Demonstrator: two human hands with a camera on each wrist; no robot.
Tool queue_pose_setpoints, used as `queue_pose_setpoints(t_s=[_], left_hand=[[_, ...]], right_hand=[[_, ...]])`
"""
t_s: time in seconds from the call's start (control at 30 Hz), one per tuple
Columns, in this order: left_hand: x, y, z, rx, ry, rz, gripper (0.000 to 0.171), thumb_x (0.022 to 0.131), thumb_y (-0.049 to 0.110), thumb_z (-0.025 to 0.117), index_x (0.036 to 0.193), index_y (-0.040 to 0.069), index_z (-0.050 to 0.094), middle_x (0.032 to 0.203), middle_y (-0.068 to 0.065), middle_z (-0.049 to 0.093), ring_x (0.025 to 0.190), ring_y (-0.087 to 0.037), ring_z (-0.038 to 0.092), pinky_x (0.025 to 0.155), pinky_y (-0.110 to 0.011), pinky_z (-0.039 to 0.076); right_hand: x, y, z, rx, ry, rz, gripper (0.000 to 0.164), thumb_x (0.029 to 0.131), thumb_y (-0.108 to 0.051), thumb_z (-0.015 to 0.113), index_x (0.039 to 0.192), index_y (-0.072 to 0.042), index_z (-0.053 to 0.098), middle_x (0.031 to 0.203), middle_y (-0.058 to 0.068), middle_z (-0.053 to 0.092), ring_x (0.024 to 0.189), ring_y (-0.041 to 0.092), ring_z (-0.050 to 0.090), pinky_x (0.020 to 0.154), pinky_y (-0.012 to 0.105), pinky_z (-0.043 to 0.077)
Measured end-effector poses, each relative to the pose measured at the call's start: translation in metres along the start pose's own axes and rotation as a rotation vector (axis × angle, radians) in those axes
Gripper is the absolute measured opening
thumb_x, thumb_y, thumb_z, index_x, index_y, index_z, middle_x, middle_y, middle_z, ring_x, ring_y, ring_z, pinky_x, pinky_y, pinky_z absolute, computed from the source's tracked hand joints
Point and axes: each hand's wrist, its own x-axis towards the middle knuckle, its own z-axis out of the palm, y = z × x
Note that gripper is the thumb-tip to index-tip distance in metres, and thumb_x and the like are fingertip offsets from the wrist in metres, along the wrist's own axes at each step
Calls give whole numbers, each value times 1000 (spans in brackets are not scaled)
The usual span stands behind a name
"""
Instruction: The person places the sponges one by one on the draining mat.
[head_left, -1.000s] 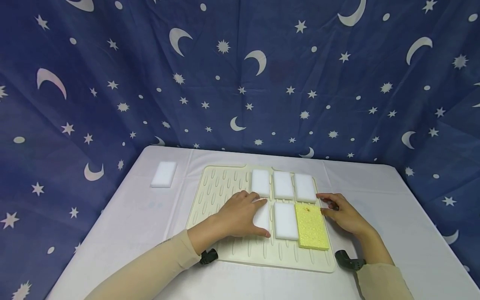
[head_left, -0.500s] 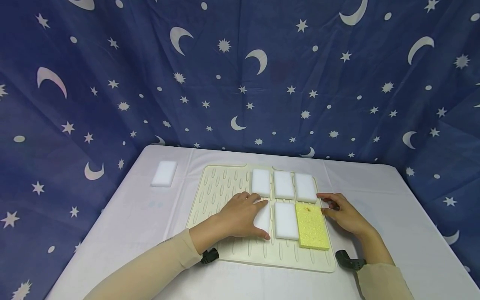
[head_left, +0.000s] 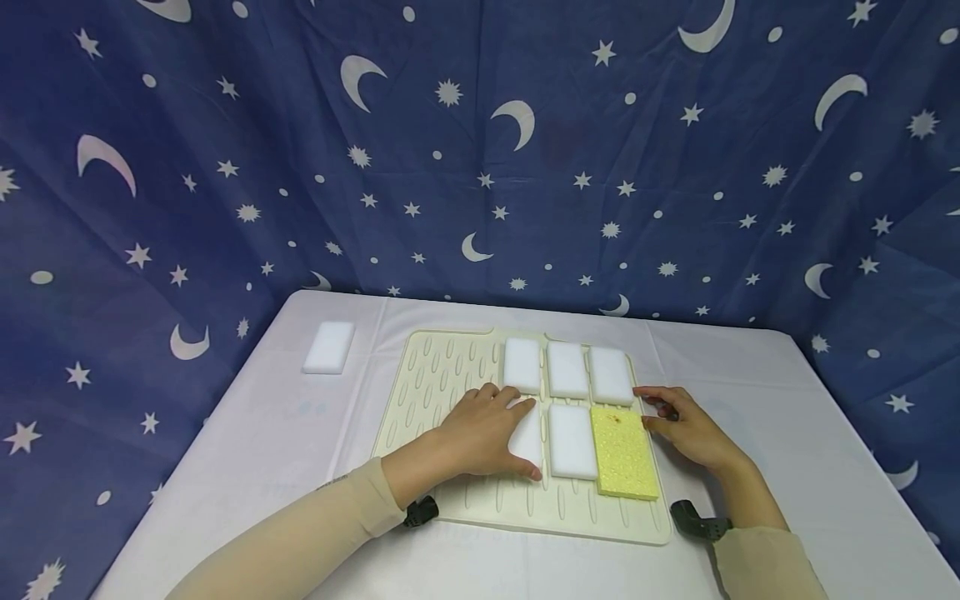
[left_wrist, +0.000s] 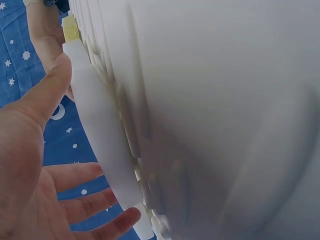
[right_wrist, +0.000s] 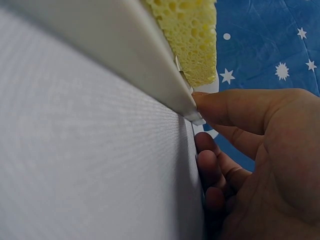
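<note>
My left hand (head_left: 483,429) spans a white sponge (head_left: 528,437) lying on the cream ridged mat (head_left: 517,500). The thumb is at the sponge's near end and the fingers reach its far end; the palm hides part of it. In the left wrist view, the white sponge (left_wrist: 100,120) shows between the thumb and fingers. At the mat's right edge, my right hand (head_left: 693,429) touches the rim with thumb and index finger, beside a yellow sponge (head_left: 624,458). In the right wrist view, the thumb meets the mat's edge (right_wrist: 130,50) while the other fingers curl against the white cloth.
Beyond the hands, a row of white sponges (head_left: 567,369) lies on the mat's far right part. Another white sponge (head_left: 572,442) sits left of the yellow one. A separate white sponge (head_left: 328,348) lies at the table's far left. Behind hangs a blue star-and-moon cloth (head_left: 420,125).
</note>
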Motion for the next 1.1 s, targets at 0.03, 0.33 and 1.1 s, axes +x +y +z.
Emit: queue_pose_setpoints(t_s=[0.03, 0.33, 1.1], left_hand=[[0, 0, 0, 3, 0, 1, 107, 75, 84, 67, 159, 22, 44, 159, -4, 45, 139, -31, 47, 116, -49, 40], [0, -4, -3, -10, 16, 11, 106, 75, 85, 67, 158, 24, 44, 158, -3, 46, 142, -31, 45, 117, -50, 39], [-19, -43, -18, -95, 103, 46, 89, 82, 72, 72, 154, 24, 50, 150, 4, 53, 137, -26, 49, 111, -50, 44]], right_hand=[[0, 0, 0, 0, 0, 0, 51, 99, -17, 69, 147, -9, 56, 133, 19, 50, 108, 25, 42, 87, 34, 39], [0, 0, -1, 5, 3, 2, 51, 98, -17, 69, 147, -9, 56, 134, 19, 50, 110, 26, 42, 89, 38, 39], [1, 2, 0, 2, 7, 3, 50, 98, -17, 70, 146, -9, 57, 132, 18, 51, 109, 25, 43, 89, 36, 40]])
